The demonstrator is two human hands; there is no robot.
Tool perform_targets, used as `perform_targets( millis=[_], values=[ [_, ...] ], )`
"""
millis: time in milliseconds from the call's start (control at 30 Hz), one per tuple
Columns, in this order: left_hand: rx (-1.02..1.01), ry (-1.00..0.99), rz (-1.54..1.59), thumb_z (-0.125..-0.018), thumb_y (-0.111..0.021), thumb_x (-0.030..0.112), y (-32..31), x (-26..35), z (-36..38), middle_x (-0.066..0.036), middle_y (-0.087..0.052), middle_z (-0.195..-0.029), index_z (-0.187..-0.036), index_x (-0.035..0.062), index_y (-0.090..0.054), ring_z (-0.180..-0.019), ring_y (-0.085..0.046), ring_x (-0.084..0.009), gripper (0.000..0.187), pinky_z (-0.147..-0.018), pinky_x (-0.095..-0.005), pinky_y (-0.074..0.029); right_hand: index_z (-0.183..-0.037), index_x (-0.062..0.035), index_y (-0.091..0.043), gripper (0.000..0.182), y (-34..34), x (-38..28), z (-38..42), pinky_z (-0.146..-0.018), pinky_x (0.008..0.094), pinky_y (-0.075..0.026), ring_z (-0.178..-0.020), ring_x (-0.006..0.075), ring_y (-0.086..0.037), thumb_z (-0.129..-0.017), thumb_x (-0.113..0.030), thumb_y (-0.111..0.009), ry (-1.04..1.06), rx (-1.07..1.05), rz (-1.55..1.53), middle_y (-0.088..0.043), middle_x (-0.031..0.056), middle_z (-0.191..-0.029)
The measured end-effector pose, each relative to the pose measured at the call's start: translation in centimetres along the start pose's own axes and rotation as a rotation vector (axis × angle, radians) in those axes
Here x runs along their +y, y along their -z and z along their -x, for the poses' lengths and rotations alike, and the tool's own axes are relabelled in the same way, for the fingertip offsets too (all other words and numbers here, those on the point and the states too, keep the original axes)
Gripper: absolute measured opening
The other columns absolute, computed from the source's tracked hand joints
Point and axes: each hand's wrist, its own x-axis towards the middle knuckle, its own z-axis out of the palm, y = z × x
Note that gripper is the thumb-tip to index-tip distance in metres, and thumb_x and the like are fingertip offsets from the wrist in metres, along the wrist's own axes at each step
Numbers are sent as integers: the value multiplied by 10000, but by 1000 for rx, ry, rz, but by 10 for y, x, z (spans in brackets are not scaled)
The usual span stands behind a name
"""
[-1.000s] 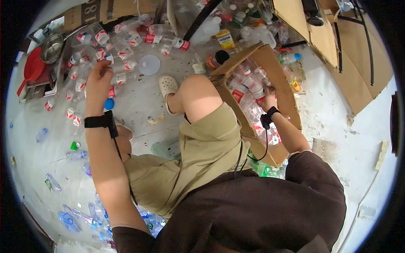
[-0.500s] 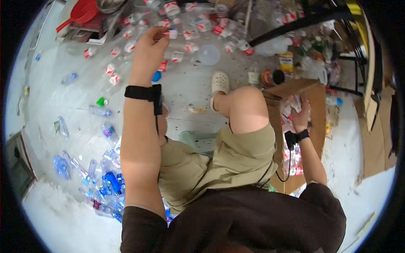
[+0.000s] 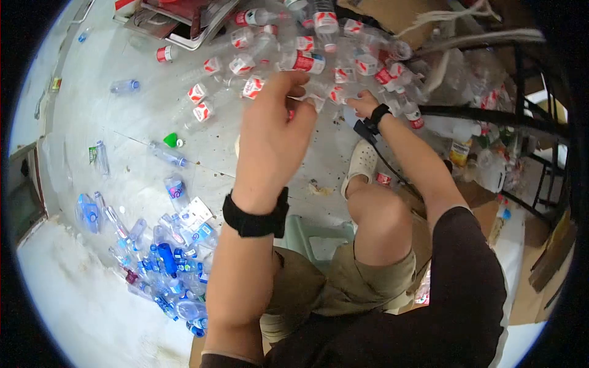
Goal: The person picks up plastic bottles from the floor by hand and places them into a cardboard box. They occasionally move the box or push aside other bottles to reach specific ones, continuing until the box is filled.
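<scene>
My left hand (image 3: pixel 283 116) is over the pile of clear plastic bottles, its fingers curved and apart from the thumb. Just past its thumb is a clear bottle with a whitish label (image 3: pixel 314 101); I see no firm hold on it. My right hand (image 3: pixel 366 105) reaches in from the right with fingers spread. Its fingertips are close to a bottle with a red-and-white label (image 3: pixel 337 94); whether they touch cannot be made out. A larger red-labelled bottle (image 3: pixel 307 62) lies beyond both hands. Black bands circle both wrists.
Blue-tinted bottles (image 3: pixel 175 270) are heaped at the lower left. A pale green stool (image 3: pixel 300 236) stands between my legs. Black metal bars (image 3: pixel 491 116) cross the right side. Metal trays (image 3: pixel 196 34) are stacked at the back, and cardboard (image 3: pixel 472 205) lies at the right.
My right hand has left the cardboard box and come forward to the bottles. My left hand has moved rightward over the pile. The view has turned, so most of the box is out of sight.
</scene>
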Motion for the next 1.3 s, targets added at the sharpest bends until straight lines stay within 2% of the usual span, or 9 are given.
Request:
perform_targets(
  millis=[100, 367, 467, 533, 733, 867, 1000, 1133, 1300],
  values=[
    [-1, 33, -6, -785, -497, 25, 2, -3, -4, -61, -575, -869, -1047, -17, -541, -772, -533, -112, 268, -720, -236, -427, -1112, 77, -470, 608, -46, 31, -63, -572, 327, -515, -737, 206, -603, -705, -319, -687, 12, 232, 14, -589, 151, -888],
    [-37, -14, -128, -777, -525, 36, -6, 3, -8, -99, -587, -878, -1049, -20, -539, -799, -551, -133, 278, -728, -264, -442, -873, 20, -603, 358, -21, 35, -28, -556, 313, -488, -604, 178, -591, -731, -306, -645, -33, 179, -87, -604, 105, -722],
    [-85, -27, -106, -789, -535, 57, -10, 1, -3, -91, -599, -908, -1058, -19, -543, -814, -560, -146, 280, -746, -270, -442, -872, -6, -617, 363, 20, 27, 46, -562, 319, -463, -558, 145, -564, -769, -354, -603, -83, 124, -207, -599, 89, -676],
    [-137, -75, -98, -801, -541, 80, -9, -12, -4, -83, -605, -943, -1078, -13, -546, -844, -563, -158, 292, -772, -276, -437, -868, -12, -617, 390, 56, 55, 94, -565, 315, -459, -558, 144, -558, -784, -392, -594, 147, 26, 42, -586, 63, -653],
    [-262, -51, -49, -825, -531, 174, -9, -14, 1, -53, -597, -993, -1113, 27, -550, -859, -543, -127, 324, -737, -240, -405, -945, 3, -615, 491, 150, 115, 346, -588, 326, -458, -623, 189, -596, -779, -459, -597, 337, 379, 63, -625, 125, -739],
    [-295, -85, -111, -819, -525, 143, -20, -6, 17, -74, -596, -960, -1099, -2, -547, -826, -542, -133, 316, -716, -252, -416, -1042, -21, -613, 508, 165, 199, 476, -653, 316, -475, -686, 206, -630, -736, -427, -633, 4, 599, 59, -640, 166, -809],
    [-314, -110, -146, -821, -531, 164, -25, -18, 34, -60, -595, -959, -1098, 19, -551, -803, -540, -136, 313, -689, -251, -407, -1003, -28, -627, 431, 131, 313, 548, -734, 360, -466, -796, 296, -614, -744, -373, -621, -73, 800, 109, -639, 182, -883],
    [-269, -13, -96, -820, -531, 168, -22, -23, 44, -39, -594, -963, -1088, 42, -552, -770, -535, -124, 297, -669, -252, -406, -984, -21, -632, 434, 84, 402, 584, -731, 369, -455, -805, 295, -593, -712, -356, -665, -236, 895, 248, -610, 198, -845],
    [-279, -21, -110, -810, -534, 134, -21, -29, 46, -43, -592, -904, -1078, 27, -552, -741, -532, -108, 290, -632, -229, -403, -1032, -60, -616, 434, 50, 421, 599, -834, 389, -443, -975, 322, -561, -677, -301, -684, -478, 787, 194, -612, 184, -963]
  ],
)
